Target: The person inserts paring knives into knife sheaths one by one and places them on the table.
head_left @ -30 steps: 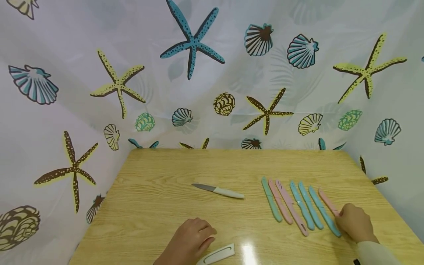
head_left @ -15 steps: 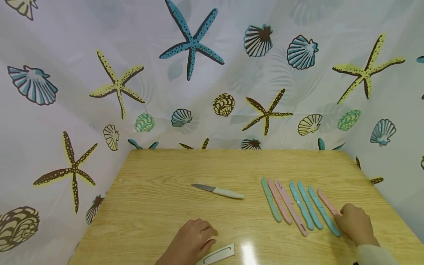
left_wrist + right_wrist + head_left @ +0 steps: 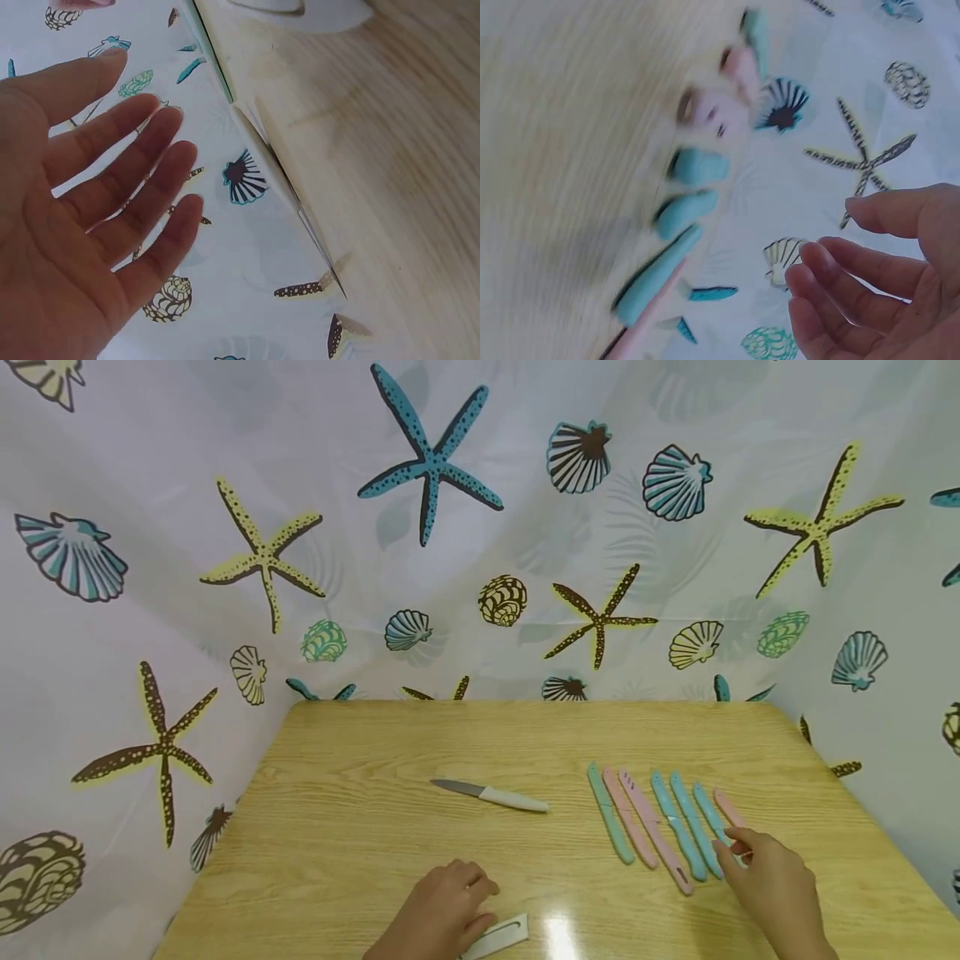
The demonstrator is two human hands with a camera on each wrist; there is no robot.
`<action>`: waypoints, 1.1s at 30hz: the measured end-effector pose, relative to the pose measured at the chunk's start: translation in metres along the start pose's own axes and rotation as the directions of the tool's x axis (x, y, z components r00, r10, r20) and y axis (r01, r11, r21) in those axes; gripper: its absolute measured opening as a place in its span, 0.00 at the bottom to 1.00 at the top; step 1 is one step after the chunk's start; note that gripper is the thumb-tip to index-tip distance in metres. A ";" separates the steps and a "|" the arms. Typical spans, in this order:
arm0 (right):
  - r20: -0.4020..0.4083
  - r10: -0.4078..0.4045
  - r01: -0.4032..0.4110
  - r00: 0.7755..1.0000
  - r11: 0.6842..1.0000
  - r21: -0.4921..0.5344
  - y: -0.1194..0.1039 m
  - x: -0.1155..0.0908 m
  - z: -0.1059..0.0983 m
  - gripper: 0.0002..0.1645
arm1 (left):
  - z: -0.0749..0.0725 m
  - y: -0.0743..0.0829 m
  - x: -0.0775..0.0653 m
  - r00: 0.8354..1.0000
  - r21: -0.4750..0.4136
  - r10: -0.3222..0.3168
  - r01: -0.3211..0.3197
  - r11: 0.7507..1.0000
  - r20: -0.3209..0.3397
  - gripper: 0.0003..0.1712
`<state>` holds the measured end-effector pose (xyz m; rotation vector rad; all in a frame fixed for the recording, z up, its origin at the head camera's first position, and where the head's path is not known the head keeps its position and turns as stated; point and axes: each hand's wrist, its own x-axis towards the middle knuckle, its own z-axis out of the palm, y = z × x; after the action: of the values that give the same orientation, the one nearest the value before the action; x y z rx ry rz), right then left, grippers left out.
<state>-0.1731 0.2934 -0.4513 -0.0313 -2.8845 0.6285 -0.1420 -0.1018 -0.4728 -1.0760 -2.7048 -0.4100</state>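
My left hand [image 3: 442, 906] is beside a white knife sheath [image 3: 504, 935] near the table's front edge. Its fingers are relaxed and hold nothing, as the left wrist view confirms. My right hand [image 3: 776, 881] hovers over the right end of a row of sheathed knives, fingers loosely bent and apart with nothing between them. It partly covers the rightmost pink knife [image 3: 727, 808] and the blue knife [image 3: 707, 806] beside it. Left of the row lies an unsheathed knife [image 3: 513, 798] with a white handle and grey blade pointing left.
The row also has a green knife [image 3: 611, 818], a pink knife [image 3: 628, 818], a larger pink knife [image 3: 656, 831] with slots, and two blue knives, one [image 3: 678, 827] beside the other [image 3: 697, 827]. A shell-and-starfish curtain [image 3: 450, 543] surrounds the wooden table [image 3: 337, 810].
My right hand has let go of the rightmost pink knife's near end and moved left, rising over the row. My left hand has shifted slightly right and down beside the white sheath.
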 end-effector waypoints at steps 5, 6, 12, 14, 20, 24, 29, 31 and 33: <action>-0.009 -0.008 0.009 1.000 0.999 0.040 -0.023 -0.017 0.006 0.22 | 0.005 0.003 0.002 0.983 -0.069 -0.090 0.102 0.992 0.160 0.21; -0.015 -0.017 0.017 1.000 0.999 0.041 -0.026 -0.020 0.008 0.22 | 0.006 0.003 0.002 0.975 -0.085 -0.108 0.126 0.988 0.195 0.22; 0.032 0.023 -0.025 0.999 0.998 0.064 -0.042 -0.035 0.014 0.22 | 0.015 0.003 0.005 0.929 -0.107 -0.174 0.220 0.970 0.325 0.26; 0.027 0.022 -0.024 0.999 0.997 0.071 -0.046 -0.039 0.015 0.21 | 0.018 0.003 0.007 0.915 -0.108 -0.200 0.252 0.962 0.352 0.27; 0.015 0.003 -0.004 1.000 0.997 0.074 -0.055 -0.049 0.020 0.19 | 0.024 0.005 0.012 0.889 -0.105 -0.250 0.311 0.945 0.384 0.28; 0.030 -0.001 -0.002 1.000 0.996 0.089 -0.060 -0.051 0.025 0.18 | 0.027 0.007 0.014 0.885 -0.057 -0.260 0.304 0.951 0.386 0.24; 0.071 0.017 -0.023 0.997 0.996 0.085 -0.064 -0.051 0.032 0.17 | 0.030 0.009 0.014 0.896 0.021 -0.245 0.255 0.967 0.370 0.21; 0.076 0.017 -0.023 0.997 0.996 0.081 -0.065 -0.051 0.033 0.17 | 0.031 0.010 0.014 0.907 0.051 -0.232 0.229 0.972 0.352 0.19; 0.087 0.017 -0.024 0.996 0.996 0.083 -0.066 -0.051 0.034 0.17 | 0.030 0.010 0.014 0.914 0.071 -0.224 0.213 0.974 0.339 0.17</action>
<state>-0.1283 0.2164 -0.4638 -0.0222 -2.9406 0.7726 -0.1477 -0.0756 -0.4948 -0.9107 -3.1479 -0.2252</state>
